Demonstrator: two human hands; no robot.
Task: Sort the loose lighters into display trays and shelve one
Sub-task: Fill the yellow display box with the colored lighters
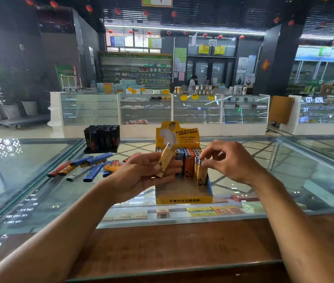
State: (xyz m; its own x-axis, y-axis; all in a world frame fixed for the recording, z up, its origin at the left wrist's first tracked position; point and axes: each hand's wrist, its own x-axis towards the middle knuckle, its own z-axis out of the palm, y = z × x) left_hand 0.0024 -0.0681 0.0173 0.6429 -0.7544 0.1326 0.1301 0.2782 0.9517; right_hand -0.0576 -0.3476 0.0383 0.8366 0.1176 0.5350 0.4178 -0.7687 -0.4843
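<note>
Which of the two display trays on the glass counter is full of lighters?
The black tray at the back left, packed with dark lighters. The yellow tray in front has bare floor at its near end.

You are in a shop: glass display cases [145, 109] hold goods, shelves [136, 70] carry bottles and boxes, and packs [203, 211] lie under your glass bench [29, 180].

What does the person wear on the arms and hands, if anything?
Nothing that shows. The left hand and right hand are bare, with no gloves, rings or watch visible. Both forearms are uncovered to the picture's edge, and no sleeve is in view.
</note>
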